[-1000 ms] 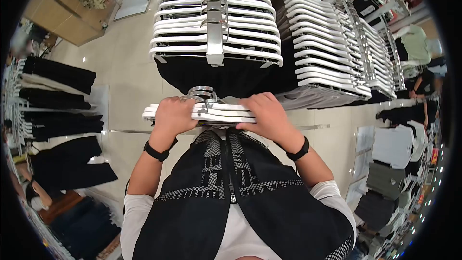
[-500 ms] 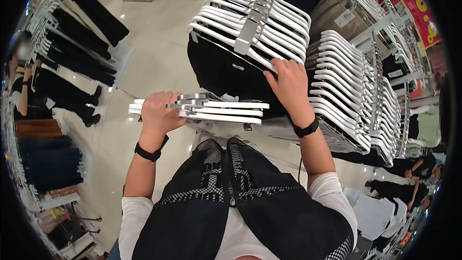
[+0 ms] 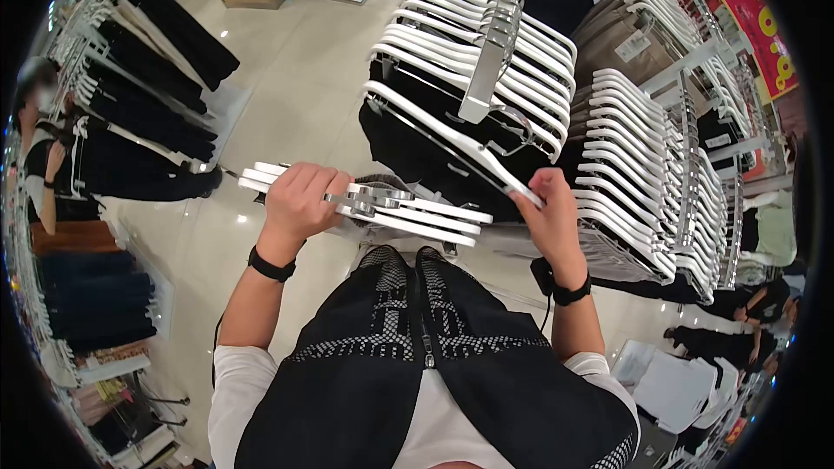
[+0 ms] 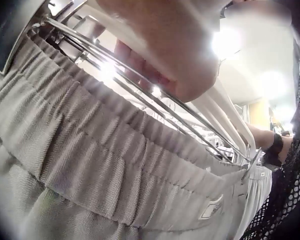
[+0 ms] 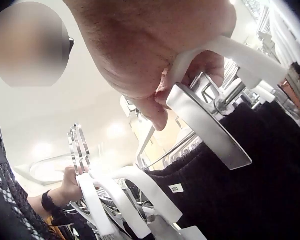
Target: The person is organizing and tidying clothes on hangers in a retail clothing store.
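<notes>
My left hand (image 3: pixel 300 201) grips a bundle of white hangers (image 3: pixel 426 229) in front of my body, their metal hooks gathered beside its fingers. Gray elastic-waisted bottoms (image 4: pixel 120 170) hang from this bundle in the left wrist view. At the front of the rack, my right hand (image 3: pixel 556 219) pinches the near end of one white hanger (image 3: pixel 434 127), which slants away from the row behind it. A black garment (image 5: pixel 250 160) with a small pale label hangs clipped below that hanger. The head view shows the black cloth under its bar.
A metal rail (image 3: pixel 485 78) holds the row of white hangers ahead. To the right stands another rack of white hangers (image 3: pixel 621 165) with gray and black clothes. Dark trousers (image 3: pixel 174 52) hang at the left, near a person (image 3: pixel 43 156). A red sign (image 3: pixel 764 30) is at upper right.
My right hand left the bundle, reached to the rack's front hanger, and has drawn its near end toward me and away from the row. My left hand keeps holding the bundle.
</notes>
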`<action>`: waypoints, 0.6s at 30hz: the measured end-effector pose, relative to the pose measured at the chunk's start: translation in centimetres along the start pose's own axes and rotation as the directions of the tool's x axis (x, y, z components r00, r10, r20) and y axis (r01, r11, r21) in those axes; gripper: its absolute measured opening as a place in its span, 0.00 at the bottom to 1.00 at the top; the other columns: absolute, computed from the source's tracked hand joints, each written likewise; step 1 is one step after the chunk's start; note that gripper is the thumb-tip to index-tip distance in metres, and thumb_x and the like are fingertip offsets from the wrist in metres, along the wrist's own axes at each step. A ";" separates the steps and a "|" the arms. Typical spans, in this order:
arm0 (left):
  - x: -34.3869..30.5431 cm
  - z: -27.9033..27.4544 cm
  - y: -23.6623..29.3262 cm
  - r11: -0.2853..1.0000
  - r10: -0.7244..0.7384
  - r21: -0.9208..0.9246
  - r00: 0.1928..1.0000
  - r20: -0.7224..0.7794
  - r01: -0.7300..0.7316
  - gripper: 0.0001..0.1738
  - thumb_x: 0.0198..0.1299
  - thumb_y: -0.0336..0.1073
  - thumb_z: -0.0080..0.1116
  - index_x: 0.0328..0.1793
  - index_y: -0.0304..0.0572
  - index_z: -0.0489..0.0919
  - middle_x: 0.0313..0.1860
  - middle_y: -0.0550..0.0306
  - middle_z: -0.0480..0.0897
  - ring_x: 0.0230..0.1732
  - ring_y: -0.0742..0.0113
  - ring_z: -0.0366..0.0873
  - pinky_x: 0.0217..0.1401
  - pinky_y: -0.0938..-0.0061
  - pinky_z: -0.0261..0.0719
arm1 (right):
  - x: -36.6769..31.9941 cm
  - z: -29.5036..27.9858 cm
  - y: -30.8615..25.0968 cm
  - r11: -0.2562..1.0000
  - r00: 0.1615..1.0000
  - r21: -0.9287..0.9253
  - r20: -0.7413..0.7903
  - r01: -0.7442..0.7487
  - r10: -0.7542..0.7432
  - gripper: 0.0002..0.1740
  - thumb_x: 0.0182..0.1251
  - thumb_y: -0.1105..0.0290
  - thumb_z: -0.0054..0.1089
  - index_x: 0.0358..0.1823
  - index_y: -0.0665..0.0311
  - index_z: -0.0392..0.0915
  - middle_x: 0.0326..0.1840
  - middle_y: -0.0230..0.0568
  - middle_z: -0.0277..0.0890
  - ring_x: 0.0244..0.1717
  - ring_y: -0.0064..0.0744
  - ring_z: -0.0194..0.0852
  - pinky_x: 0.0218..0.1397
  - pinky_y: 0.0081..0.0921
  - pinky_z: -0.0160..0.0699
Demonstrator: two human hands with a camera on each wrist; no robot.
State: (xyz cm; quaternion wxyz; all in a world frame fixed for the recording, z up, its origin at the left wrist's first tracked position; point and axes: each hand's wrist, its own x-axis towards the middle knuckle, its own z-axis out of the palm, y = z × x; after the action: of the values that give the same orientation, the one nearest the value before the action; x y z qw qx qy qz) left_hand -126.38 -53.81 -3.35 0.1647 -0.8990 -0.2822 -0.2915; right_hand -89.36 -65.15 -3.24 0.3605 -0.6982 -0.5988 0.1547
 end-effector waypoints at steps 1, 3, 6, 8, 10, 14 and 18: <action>0.3 0.4 -0.5 1.000 0.024 -0.012 1.000 -0.020 -0.024 0.07 0.51 0.32 0.70 0.35 0.47 0.83 0.35 0.61 0.85 0.38 0.61 0.86 0.44 0.65 0.84 | -0.7 0.1 -0.2 0.998 0.999 0.028 0.011 -0.050 0.050 0.20 0.60 0.70 0.80 0.45 0.62 0.74 0.31 0.40 0.76 0.34 0.41 0.74 0.38 0.36 0.74; 1.1 0.9 -1.3 0.997 0.073 -0.033 0.995 -0.061 -0.075 0.06 0.55 0.34 0.71 0.34 0.47 0.83 0.41 0.59 0.89 0.46 0.59 0.88 0.52 0.61 0.86 | -1.8 0.6 -0.9 0.987 0.991 0.089 0.026 -0.136 0.135 0.20 0.59 0.70 0.81 0.43 0.62 0.74 0.32 0.38 0.76 0.34 0.40 0.73 0.37 0.36 0.74; 2.2 1.9 -2.2 0.985 0.147 -0.077 0.985 -0.092 -0.154 0.05 0.56 0.34 0.70 0.34 0.47 0.83 0.54 0.58 0.89 0.59 0.56 0.87 0.66 0.57 0.83 | -2.4 2.1 -2.6 0.996 0.997 0.037 0.031 -0.078 0.077 0.19 0.57 0.71 0.81 0.40 0.62 0.74 0.32 0.38 0.76 0.34 0.41 0.73 0.37 0.37 0.74; 2.9 2.6 -2.4 0.976 0.153 -0.142 0.985 -0.085 -0.164 0.04 0.56 0.32 0.66 0.30 0.45 0.83 0.61 0.58 0.88 0.64 0.55 0.84 0.72 0.54 0.80 | -2.6 3.3 -4.2 1.000 0.999 -0.008 0.043 -0.028 0.028 0.19 0.57 0.68 0.81 0.40 0.61 0.75 0.30 0.38 0.77 0.35 0.43 0.73 0.40 0.38 0.74; 3.8 3.0 -2.7 0.965 0.174 -0.187 0.982 -0.072 -0.184 0.04 0.56 0.33 0.66 0.31 0.45 0.83 0.60 0.56 0.88 0.62 0.54 0.85 0.72 0.54 0.80 | -3.0 4.5 -5.7 0.998 0.996 -0.049 0.076 0.050 -0.046 0.18 0.59 0.68 0.80 0.40 0.61 0.75 0.31 0.38 0.77 0.36 0.43 0.74 0.41 0.39 0.73; 2.7 5.7 -4.2 0.920 0.203 -0.346 0.979 0.015 -0.185 0.05 0.53 0.34 0.65 0.34 0.43 0.83 0.56 0.50 0.89 0.58 0.53 0.88 0.68 0.57 0.84 | -3.8 6.0 -6.5 0.999 0.998 -0.034 0.055 0.020 -0.018 0.17 0.59 0.69 0.79 0.40 0.60 0.75 0.32 0.37 0.78 0.35 0.44 0.73 0.40 0.38 0.73; 3.5 6.1 -4.7 0.909 0.237 -0.343 0.971 -0.040 -0.236 0.05 0.54 0.35 0.64 0.32 0.43 0.82 0.54 0.51 0.89 0.59 0.52 0.88 0.67 0.57 0.85 | -3.9 5.9 -6.4 0.982 0.990 -0.150 -0.060 0.115 -0.125 0.18 0.56 0.68 0.81 0.39 0.59 0.76 0.32 0.33 0.78 0.32 0.40 0.73 0.42 0.35 0.71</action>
State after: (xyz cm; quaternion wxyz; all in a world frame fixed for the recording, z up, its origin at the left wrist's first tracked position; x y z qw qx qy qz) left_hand -124.20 -45.88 -5.31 0.0380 -0.9418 -0.1159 -0.3134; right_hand -98.77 -66.77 -3.75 0.3375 -0.6904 -0.6366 0.0641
